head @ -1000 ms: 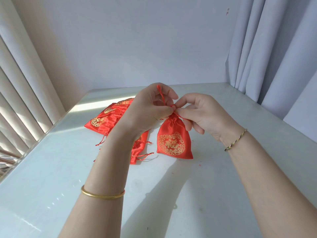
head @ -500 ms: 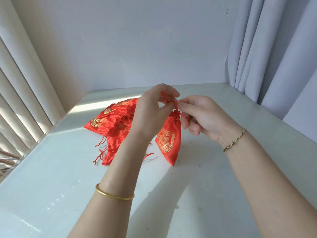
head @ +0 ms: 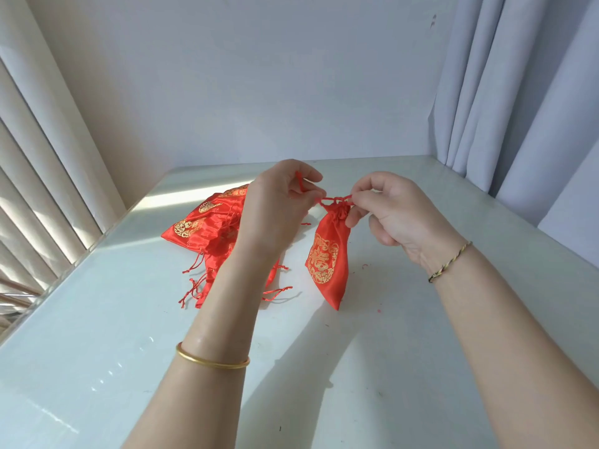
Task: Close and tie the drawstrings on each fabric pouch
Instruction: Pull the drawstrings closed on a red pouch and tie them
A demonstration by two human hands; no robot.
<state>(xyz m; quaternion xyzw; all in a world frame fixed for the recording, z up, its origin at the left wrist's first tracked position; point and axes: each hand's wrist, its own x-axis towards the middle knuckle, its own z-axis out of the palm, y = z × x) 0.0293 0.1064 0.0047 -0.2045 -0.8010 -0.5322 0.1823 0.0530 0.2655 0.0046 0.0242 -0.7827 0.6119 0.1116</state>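
Head cam, as I see it from the remote desk: both hands are up over the table (head: 421, 351) w/ one red pouch (head: 327, 264) hanging btw them. The left hand (head: 278, 205) has thumb + forefinger pinched on one end of the red drawstring (head: 334, 199), w/ a short bit of cord poking up past the fingers. The right hand (head: 389, 212) pinches the other side of the same cord right at the pouch neck, other fingers curled under. The cord runs short and roughly level btw the two pinches, w/ a small loop in it. Pouch neck is gathered shut. The body hangs tilted, bottom corner down at the tabletop, tbh can't tell if it's touching. A heap (head: 201, 228) of more red pouches sits on the table behind the left wrist, partly hidden by the forearm, strings trailing toward me. Gold bangle (head: 212, 362) on the left wrist, braided bracelet (head: 449, 262) on the right. Blinds (head: 39, 157) on the left, grey curtain (head: 518, 92) on the right.
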